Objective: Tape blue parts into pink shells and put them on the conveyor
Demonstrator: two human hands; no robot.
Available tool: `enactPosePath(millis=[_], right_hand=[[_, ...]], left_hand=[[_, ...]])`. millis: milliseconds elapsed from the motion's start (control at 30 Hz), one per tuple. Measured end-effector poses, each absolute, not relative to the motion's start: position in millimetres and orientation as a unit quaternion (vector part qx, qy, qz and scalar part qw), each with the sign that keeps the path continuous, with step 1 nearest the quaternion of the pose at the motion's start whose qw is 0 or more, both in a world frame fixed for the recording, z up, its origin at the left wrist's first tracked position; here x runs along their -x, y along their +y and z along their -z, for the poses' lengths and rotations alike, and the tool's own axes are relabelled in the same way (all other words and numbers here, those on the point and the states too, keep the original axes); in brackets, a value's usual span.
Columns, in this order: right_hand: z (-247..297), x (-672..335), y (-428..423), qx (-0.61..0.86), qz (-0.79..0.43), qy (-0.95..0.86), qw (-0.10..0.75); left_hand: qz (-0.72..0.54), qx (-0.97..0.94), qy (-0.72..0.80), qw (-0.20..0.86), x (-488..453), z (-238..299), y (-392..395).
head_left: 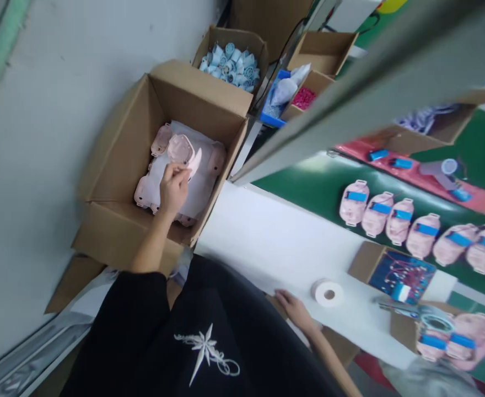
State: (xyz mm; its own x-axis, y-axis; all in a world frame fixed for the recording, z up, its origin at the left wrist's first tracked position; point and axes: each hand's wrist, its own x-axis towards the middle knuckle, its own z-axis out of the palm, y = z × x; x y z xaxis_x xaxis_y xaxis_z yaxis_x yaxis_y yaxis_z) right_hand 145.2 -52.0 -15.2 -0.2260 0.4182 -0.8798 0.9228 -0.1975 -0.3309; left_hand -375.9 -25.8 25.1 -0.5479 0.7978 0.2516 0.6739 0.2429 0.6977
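My left hand reaches into a large open cardboard box and pinches a rounded pink plastic piece. That piece lies on a bigger pink moulded plastic shell, which rests on a pale sheet in the box. My hand hides part of the shell. My right hand lies with its fingers apart at the edge of a white tabletop, away from the box. A white tape roll stands nearby.
A smaller box of blue-white plastic parts stands behind the large box. Beyond are a blue tray and a box of small pink parts. Pink shells with blue tape lie in rows on a green mat. A grey wall runs along the left.
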Motion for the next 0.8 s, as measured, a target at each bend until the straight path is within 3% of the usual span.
enactPosePath(millis=[167, 233, 333, 500, 633, 800], right_hand=[[-13.7, -103.9, -14.7, -0.446, 0.774, 0.448, -0.026], [-30.6, -93.8, -12.5, -0.374, 0.855, 0.354, -0.052], [-36.6, -111.3, -29.2, -0.349, 0.890, 0.283, -0.082], [8.4, -216.2, -37.2, -0.462, 0.836, 0.254, -0.156], [49.2, -302.6, 11.2, -0.569, 0.757, 0.278, -0.157], [93.7, -332.9, 90.2, -0.588, 0.724, 0.302, -0.196]], left_hand=[[-0.310, -0.622, 0.716, 0.061, 218.0, -140.3, -134.9], [-0.268, -0.689, 0.665, 0.109, 148.7, -146.7, -156.7], [-0.179, -0.746, 0.601, 0.223, 55.9, -123.8, -168.5], [-0.107, -0.733, 0.578, 0.342, -31.4, -55.7, -162.1], [-0.152, -0.725, 0.589, 0.322, -45.3, -5.6, -121.7], [-0.194, -0.716, 0.618, 0.261, -58.0, 51.5, -29.8]])
